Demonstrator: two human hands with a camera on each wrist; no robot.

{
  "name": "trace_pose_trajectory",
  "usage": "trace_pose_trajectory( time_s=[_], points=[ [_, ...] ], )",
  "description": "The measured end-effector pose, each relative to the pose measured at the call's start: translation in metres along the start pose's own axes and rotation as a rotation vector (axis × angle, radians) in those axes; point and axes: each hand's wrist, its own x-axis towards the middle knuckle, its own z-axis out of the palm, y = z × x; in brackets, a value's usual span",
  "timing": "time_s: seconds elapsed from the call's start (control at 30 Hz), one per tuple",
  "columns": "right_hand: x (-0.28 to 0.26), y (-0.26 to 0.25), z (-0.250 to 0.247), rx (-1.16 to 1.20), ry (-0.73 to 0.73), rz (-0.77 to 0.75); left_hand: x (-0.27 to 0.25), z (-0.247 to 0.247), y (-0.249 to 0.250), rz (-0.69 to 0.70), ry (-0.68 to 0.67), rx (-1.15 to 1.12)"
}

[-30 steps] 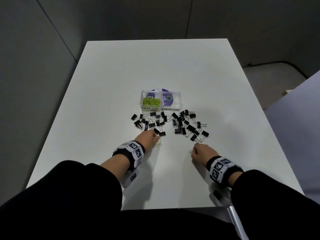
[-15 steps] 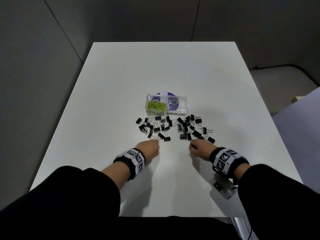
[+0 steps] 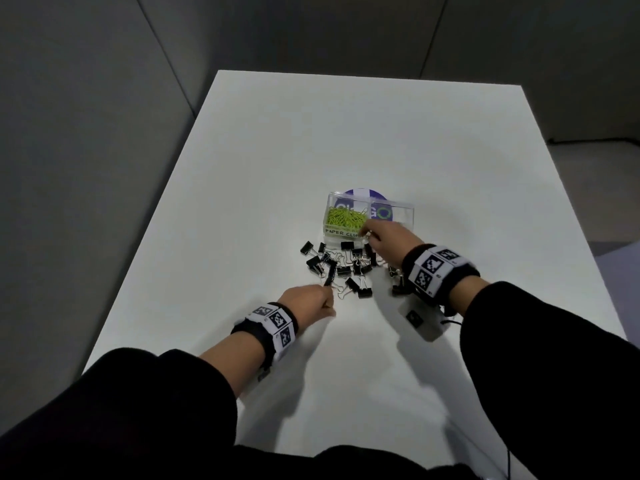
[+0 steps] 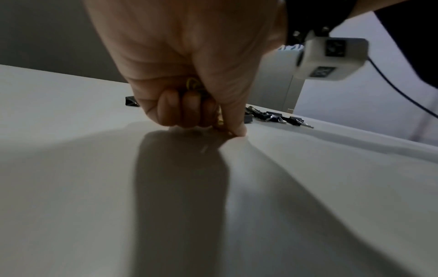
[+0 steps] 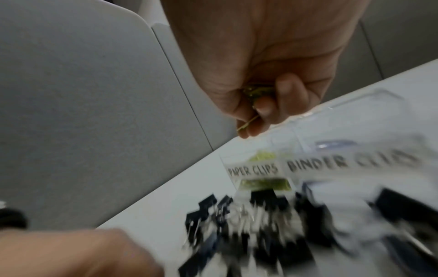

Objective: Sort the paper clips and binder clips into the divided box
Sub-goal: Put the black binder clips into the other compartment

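A clear divided box [image 3: 401, 206] sits mid-table; its left compartment, labelled PAPER CLIPS [image 5: 252, 171], holds green paper clips [image 3: 344, 216], and the right one is labelled BINDER CLIPS [image 5: 348, 162]. Black binder clips [image 3: 341, 266] lie scattered in front of it. My right hand [image 3: 384, 235] hovers at the box's front edge, fingers curled round green paper clips [image 5: 253, 92]. My left hand [image 3: 308, 301] is near the front of the pile, fingertips on the table, curled round green paper clips [image 4: 192, 85] and pinching one [image 4: 220, 117].
The white table [image 3: 346, 133] extends far beyond the box, with grey walls behind and to the left. More binder clips [image 3: 398, 282] lie partly hidden under my right wrist. A white wrist camera [image 4: 331, 58] hangs below the right arm.
My right hand has moved forward from the near side of the pile up to the box, carrying paper clips. My left hand has stayed at the front of the pile.
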Motion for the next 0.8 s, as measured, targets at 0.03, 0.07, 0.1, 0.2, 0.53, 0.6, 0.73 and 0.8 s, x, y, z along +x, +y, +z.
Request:
trace_pose_trajectory(
  time_s=[0.03, 0.07, 0.1, 0.2, 0.53, 0.6, 0.73, 0.8],
  points=[
    [0.012, -0.006, -0.005, -0.023, 0.027, -0.011, 0.000, -0.002, -0.001, 0.010, -0.025, 0.018],
    [0.022, -0.012, -0.009, -0.058, 0.050, -0.020, -0.001, -0.004, -0.003, 0.024, -0.044, 0.038],
    [0.033, -0.017, -0.012, -0.104, 0.057, -0.026, -0.002, -0.006, -0.005, 0.040, -0.050, 0.055],
    [0.059, -0.032, -0.012, -0.267, 0.001, -0.031, -0.005, -0.021, -0.012, 0.061, -0.032, 0.070],
    [0.040, -0.015, -0.023, -0.214, 0.158, -0.094, 0.048, -0.117, 0.001, 0.106, 0.209, 0.052],
    [0.024, 0.004, -0.034, -0.154, 0.259, -0.047, 0.067, -0.123, 0.013, 0.120, 0.221, 0.104],
    [-0.008, 0.047, -0.044, -0.074, 0.324, 0.086, 0.093, -0.116, 0.025, 0.129, 0.146, 0.153],
    [-0.020, 0.067, -0.040, -0.066, 0.321, 0.139, 0.097, -0.111, 0.027, 0.143, 0.143, 0.227]
  ],
)
